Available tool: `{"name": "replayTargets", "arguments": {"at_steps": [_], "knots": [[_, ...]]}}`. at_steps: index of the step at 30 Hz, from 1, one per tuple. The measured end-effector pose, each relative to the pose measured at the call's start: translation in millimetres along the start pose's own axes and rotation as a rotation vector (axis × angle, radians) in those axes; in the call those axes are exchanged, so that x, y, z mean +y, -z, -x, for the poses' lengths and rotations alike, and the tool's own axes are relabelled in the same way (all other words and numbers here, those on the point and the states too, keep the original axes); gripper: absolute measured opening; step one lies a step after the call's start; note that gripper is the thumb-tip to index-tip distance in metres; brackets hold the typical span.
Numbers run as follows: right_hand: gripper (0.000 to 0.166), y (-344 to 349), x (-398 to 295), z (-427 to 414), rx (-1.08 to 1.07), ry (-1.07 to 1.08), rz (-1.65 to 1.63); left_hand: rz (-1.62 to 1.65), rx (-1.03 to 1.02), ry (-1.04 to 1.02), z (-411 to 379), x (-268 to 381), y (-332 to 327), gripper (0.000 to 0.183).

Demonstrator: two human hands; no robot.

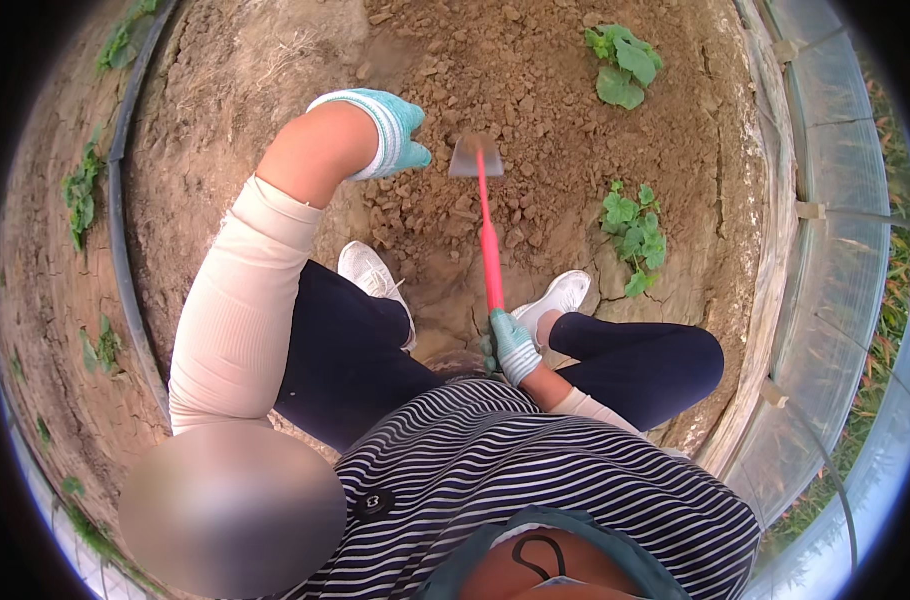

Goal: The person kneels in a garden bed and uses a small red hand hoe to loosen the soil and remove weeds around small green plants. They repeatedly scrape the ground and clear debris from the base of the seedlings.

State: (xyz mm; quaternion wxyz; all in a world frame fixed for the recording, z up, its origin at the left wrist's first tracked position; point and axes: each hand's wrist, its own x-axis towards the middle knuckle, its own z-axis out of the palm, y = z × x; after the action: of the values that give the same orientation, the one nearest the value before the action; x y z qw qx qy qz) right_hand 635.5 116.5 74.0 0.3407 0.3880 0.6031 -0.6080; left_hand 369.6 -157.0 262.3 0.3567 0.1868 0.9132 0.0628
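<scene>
My right hand (513, 346), in a teal-and-white knit glove, grips the lower end of a hand hoe's red handle (489, 262). The hoe's flat metal blade (476, 159) meets the loose, crumbly soil (470, 90) ahead of me. Left of the blade, my left hand (395, 135) wears a matching glove and is held over the ground with nothing visible in it. A gap shows between its thumb and fingers; its palm side is hidden.
Two leafy green plants (626, 64) (635, 232) grow right of the loosened soil. A black hose (117, 150) runs along the left, with more seedlings (82, 191) beyond it. Clear plastic sheeting (845, 187) bounds the right side. My white shoes (372, 274) flank the hoe.
</scene>
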Motion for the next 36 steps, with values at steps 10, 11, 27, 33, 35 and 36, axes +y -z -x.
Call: {"name": "replayTargets", "arguments": {"at_steps": [10, 11, 27, 33, 35, 36], "knots": [[0.053, -90.1, -248.5, -173.5, -0.16, 0.079, -0.033, 0.004, 0.021, 0.017, -0.8, -3.3, 1.3, 0.061], [0.053, -90.6, -275.1, -183.8, -0.23, 0.06, -0.124, 0.001, 0.009, 0.027, -4.7, -5.4, 2.2, 0.061], [0.05, -17.7, -56.9, -45.3, -0.224, -0.227, -0.065, 0.033, 0.043, 0.085, 3.2, -11.7, 1.0, 0.063], [0.042, -45.0, -136.7, -106.0, -0.034, 0.167, 0.097, 0.037, 0.04, 0.065, 3.4, -12.5, 4.2, 0.062], [0.041, -61.7, -216.1, -124.8, -0.047, 0.231, 0.077, 0.039, 0.001, 0.098, 11.0, -12.6, 7.7, 0.062], [0.042, -65.2, -252.7, -141.7, -0.058, 0.315, 0.063, 0.048, -0.024, 0.107, 9.6, -13.3, 9.3, 0.062]]}}
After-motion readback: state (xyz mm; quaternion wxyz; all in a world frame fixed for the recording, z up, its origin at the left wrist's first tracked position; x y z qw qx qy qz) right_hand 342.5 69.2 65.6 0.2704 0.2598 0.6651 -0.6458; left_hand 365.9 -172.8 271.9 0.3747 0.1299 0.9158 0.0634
